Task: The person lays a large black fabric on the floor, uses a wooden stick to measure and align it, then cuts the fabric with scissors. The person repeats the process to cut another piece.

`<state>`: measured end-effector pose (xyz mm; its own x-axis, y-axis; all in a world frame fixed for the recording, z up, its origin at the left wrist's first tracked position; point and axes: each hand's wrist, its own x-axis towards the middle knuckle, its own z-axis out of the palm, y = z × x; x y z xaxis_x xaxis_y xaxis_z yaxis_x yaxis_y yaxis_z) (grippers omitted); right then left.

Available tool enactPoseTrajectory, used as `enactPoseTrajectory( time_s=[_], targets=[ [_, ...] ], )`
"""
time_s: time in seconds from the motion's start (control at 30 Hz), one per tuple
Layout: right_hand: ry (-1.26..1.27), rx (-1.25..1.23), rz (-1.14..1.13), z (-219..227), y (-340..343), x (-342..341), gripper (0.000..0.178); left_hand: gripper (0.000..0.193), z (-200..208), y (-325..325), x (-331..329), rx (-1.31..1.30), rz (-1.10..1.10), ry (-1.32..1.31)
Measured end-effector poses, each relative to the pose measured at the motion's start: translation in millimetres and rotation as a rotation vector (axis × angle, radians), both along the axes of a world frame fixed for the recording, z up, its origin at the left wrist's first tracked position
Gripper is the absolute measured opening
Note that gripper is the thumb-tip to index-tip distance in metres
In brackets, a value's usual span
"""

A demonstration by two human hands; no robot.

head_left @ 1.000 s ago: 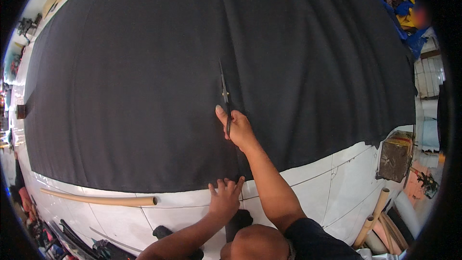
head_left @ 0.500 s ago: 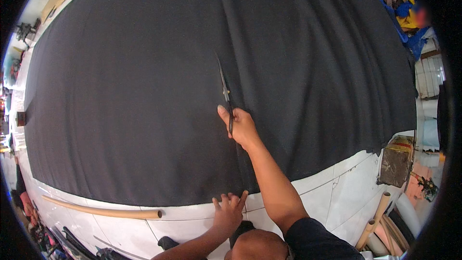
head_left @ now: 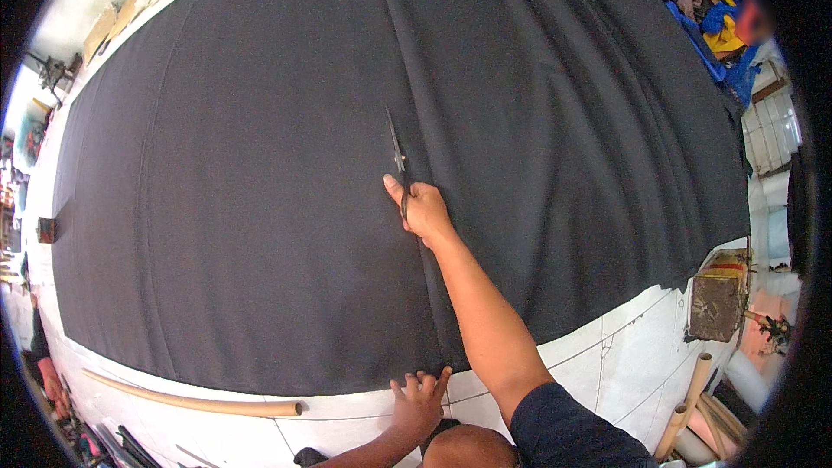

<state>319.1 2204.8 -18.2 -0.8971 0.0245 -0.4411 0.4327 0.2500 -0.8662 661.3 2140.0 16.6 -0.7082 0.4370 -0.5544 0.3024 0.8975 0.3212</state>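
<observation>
- Chiefly, one large black cloth (head_left: 260, 208): matt, spread flat over most of the white table (head_left: 624, 364), faint lengthwise creases, a slit running from the near hem toward your right hand.
- Your right hand (head_left: 425, 208) was closed around the handles of dark scissors (head_left: 397, 156), blades pointing away along the slit.
- Your left hand (head_left: 418, 403) lay fingers spread, flat at the cloth's near edge, grasping nothing.
- Wooden stick (head_left: 191, 399) lay on the table, left of that hand.

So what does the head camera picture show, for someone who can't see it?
A person's right hand holds scissors on a big black cloth spread over a white table. The left hand presses the cloth's near edge, and a long wooden stick lies beside it.
</observation>
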Motion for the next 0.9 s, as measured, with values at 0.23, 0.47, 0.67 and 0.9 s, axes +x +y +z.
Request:
enactPoseTrajectory(
  time_s=[0.23,0.47,0.67,0.9],
  targets=[
    [-0.041,-0.06,0.04,4,-11,-36,0.07,0.08,4,-1,-1,0.018,0.021,0.008],
    [0.009,-0.015,0.067,2,-16,-82,0.077,0.083,0,-1,0,0.013,0.019,-0.027],
    [-0.04,-0.046,0.058,-1,-18,-102,0.074,0.082,-2,0,1,0.023,0.001,0.001],
    [-0.068,-0.071,0.009,6,-31,-137,0.071,0.081,-9,0,6,0.017,0.008,0.041]
  ],
)
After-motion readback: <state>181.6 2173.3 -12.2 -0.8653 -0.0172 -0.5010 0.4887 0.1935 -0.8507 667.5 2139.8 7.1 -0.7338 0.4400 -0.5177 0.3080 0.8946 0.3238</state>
